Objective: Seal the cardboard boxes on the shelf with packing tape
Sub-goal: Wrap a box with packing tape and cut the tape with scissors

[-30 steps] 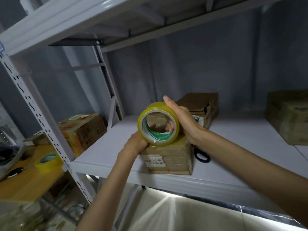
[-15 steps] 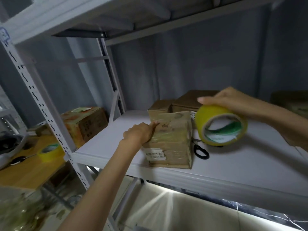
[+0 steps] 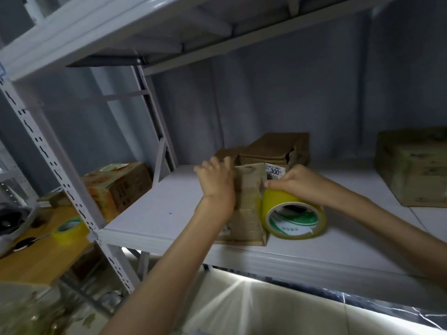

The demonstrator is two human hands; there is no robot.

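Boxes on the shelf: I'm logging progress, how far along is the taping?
Done: nothing clearly sealed. In hand: left hand steadies the front box; right hand holds the tape roll against its side. Left: the boxes behind and the right box.

I see a white metal shelf (image 3: 169,213) carrying a small cardboard box (image 3: 246,213) near its front edge, a yellow tape roll (image 3: 294,217) just beside it, two brown boxes (image 3: 273,147) behind, and another box (image 3: 413,165) far right.
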